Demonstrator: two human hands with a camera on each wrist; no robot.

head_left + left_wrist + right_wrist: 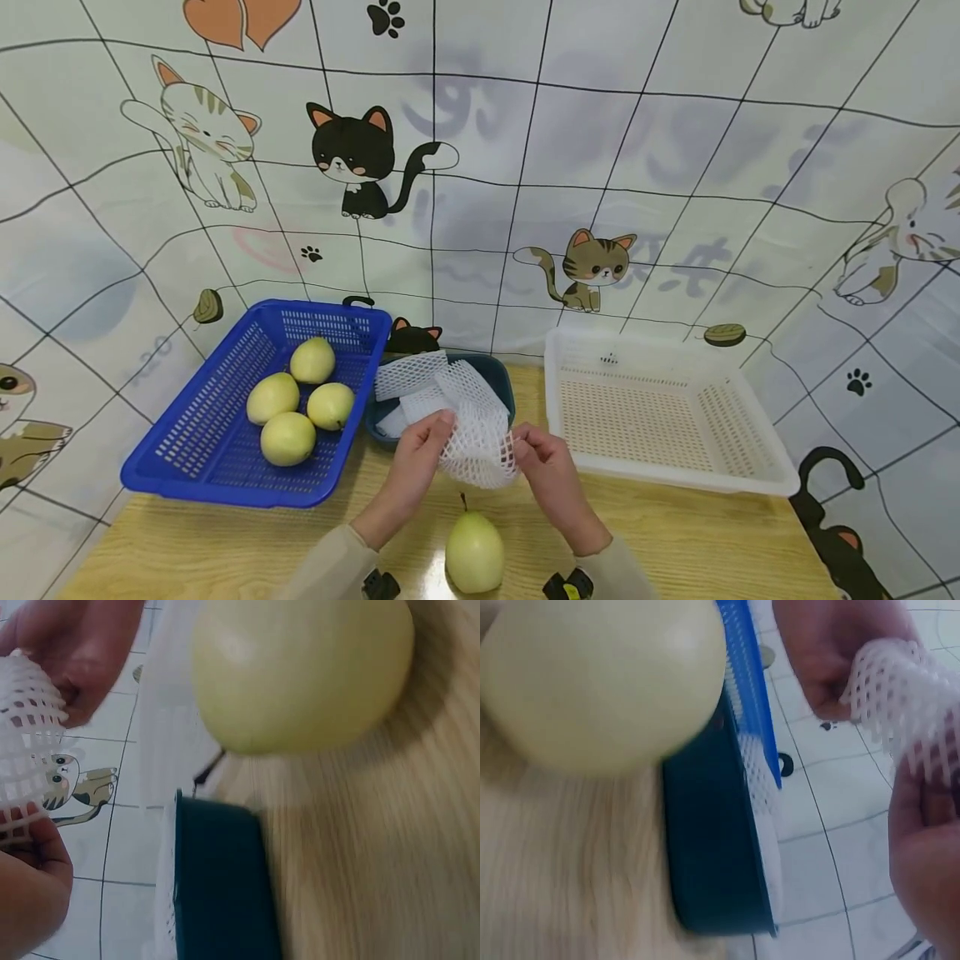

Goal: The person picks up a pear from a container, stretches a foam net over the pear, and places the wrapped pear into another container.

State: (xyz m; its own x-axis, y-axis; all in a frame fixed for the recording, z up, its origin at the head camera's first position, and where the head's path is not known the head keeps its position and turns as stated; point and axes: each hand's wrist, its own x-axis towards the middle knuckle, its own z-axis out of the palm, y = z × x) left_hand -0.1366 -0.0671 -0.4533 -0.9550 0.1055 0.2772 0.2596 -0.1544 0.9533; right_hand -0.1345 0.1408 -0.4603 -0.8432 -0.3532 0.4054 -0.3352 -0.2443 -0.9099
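Between both hands hangs a white foam fruit net (480, 450), its mesh spread at the near end. My left hand (416, 458) pinches its left edge with thumb and fingers. On the opposite edge, my right hand (551, 479) grips the mesh the same way. A yellow-green pear (475, 554) with a dark stem stands on the table below the net, between the forearms; it looms large in the left wrist view as a pear (300, 667). Behind the net, a dark teal bin (498, 379) holds more white foam nets (408, 377).
To the left, a blue plastic basket (225, 492) contains several pears (288, 439). A white perforated basket (675, 475) sits at the right on the wooden table (690, 542). A cat-printed cloth (480, 208) hangs behind everything.
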